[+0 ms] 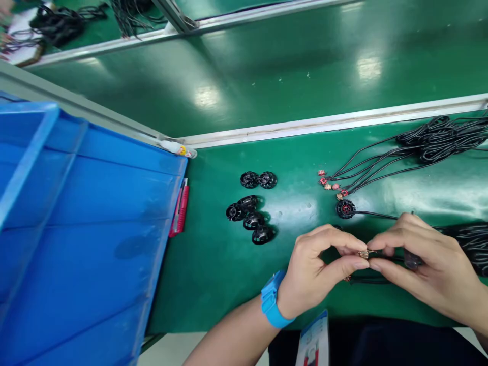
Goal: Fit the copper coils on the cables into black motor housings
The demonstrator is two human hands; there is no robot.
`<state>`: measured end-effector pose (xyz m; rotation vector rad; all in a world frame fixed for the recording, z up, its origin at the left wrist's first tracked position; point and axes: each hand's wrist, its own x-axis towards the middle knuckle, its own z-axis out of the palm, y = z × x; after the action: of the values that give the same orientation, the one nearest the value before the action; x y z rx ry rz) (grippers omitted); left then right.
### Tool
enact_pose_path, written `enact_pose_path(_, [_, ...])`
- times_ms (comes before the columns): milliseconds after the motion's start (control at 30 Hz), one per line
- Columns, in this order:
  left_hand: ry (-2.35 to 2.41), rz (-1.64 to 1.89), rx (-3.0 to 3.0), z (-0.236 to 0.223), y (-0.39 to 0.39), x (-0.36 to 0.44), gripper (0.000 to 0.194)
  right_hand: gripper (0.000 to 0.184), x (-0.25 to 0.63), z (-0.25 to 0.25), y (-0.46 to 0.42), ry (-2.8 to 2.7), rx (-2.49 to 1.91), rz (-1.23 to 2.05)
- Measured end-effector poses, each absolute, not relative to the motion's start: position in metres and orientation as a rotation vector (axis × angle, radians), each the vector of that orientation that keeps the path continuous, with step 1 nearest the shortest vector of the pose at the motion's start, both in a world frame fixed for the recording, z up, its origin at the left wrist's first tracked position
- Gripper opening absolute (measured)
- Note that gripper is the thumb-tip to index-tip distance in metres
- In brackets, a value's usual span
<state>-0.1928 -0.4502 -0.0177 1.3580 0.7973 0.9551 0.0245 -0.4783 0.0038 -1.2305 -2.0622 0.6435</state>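
Between the thumb and forefinger of my left hand (322,267) is a small copper-wound motor stator (363,254). My right hand (423,259) pinches right beside it, at what looks like the stator's thin wire lead; the exact grip is hard to see. A dark rounded piece (412,260) shows under the right fingers, its kind unclear. Beyond the hands lies a round black motor housing (345,208) with a red-and-copper core and a black cable. Several loose stators (323,181) on cables rest above it. Another stator (347,278) is partly hidden below my left thumb.
Several black motor housings (253,220) sit left of the hands, with a pair (258,179) behind. A blue crate (95,229) fills the left side, beside a red utility knife (180,211) and a white bottle (177,148). Bundled black cables (442,140) lie at right.
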Motion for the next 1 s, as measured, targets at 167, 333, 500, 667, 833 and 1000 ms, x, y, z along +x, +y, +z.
enact_pose_path(167, [0.803, 0.894, 1.205, -0.018, -0.451, -0.191, 0.016, 0.006, 0.021, 0.004, -0.48, -2.067, -1.226, 0.513])
enact_pose_path(333, [0.798, 0.915, 1.148, -0.017, -0.454, -0.191, 0.012, 0.013, 0.017, 0.004, -0.485, -2.063, -1.227, 0.355])
enact_pose_path(500, [0.814, 0.902, 1.088, -0.019, -0.457, -0.192, 0.005, 0.018, 0.014, 0.002, -0.487, -2.072, -1.215, 0.296])
enact_pose_path(667, [0.819, 0.856, 1.037, -0.018, -0.458, -0.193, 0.004, 0.02, 0.015, 0.002, -0.487, -2.06, -1.216, 0.317])
enact_pose_path(833, [0.802, 0.855, 1.056, -0.017, -0.456, -0.192, 0.007, 0.026, 0.017, 0.002, -0.487, -2.081, -1.206, 0.353])
enact_pose_path(1000, [0.794, 0.816, 1.047, -0.018, -0.454, -0.192, 0.01, 0.03, 0.018, 0.001, -0.488, -2.068, -1.213, 0.394])
